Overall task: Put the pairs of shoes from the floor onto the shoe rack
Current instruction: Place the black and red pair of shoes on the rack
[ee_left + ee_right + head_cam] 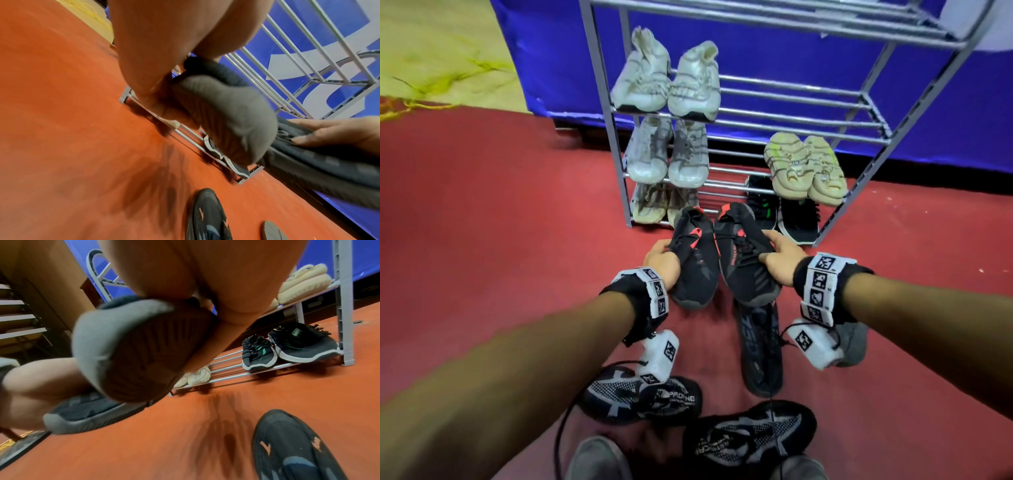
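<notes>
Shoes are what I am carrying now: my left hand (pixel 661 261) is gripping one black shoe (pixel 693 260), fingers curled round its side, and my right hand (pixel 783 257) is gripping the other shoe (pixel 744 255) of the pair the same way. Both are hanging above the red floor (pixel 500 222), just before the shoe rack (pixel 858 171). I am judging that the bottom shelf, between the beige pair (pixel 654 205) and the dark pair (pixel 787 217), is the free place; next I must lower them there, side by side.

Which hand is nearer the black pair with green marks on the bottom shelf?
Right. The right hand holds its shoe just before the green-marked pair; the left hand is farther left.
</notes>
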`<action>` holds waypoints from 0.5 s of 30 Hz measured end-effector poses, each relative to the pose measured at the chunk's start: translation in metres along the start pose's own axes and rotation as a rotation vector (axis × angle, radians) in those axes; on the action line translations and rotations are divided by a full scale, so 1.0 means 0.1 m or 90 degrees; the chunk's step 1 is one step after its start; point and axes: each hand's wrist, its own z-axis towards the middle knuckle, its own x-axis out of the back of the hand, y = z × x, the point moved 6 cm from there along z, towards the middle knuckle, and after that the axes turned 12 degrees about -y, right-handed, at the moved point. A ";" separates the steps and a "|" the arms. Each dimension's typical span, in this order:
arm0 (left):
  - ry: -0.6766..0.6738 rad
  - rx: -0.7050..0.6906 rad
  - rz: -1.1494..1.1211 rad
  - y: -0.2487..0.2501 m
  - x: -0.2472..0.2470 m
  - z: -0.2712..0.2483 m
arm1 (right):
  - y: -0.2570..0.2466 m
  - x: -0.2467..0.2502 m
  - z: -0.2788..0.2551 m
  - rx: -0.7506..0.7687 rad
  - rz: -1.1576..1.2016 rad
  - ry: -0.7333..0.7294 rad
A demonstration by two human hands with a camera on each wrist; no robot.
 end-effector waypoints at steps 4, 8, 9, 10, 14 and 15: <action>-0.018 -0.048 0.030 0.32 0.10 -0.20 | -0.14 0.07 -0.27 0.032 0.024 0.047; 0.002 -0.114 0.014 0.62 0.07 -0.37 | -0.25 0.24 -0.45 0.069 0.056 0.133; 0.005 -0.131 0.014 0.70 0.03 -0.41 | -0.28 0.29 -0.49 0.079 0.065 0.154; 0.005 -0.146 0.012 0.78 -0.01 -0.46 | -0.30 0.34 -0.53 0.087 0.077 0.178; 0.026 -0.198 0.013 1.10 -0.18 -0.61 | -0.41 0.59 -0.62 0.115 0.123 0.272; 0.018 -0.208 0.006 1.18 -0.23 -0.61 | -0.46 0.67 -0.63 0.123 0.130 0.287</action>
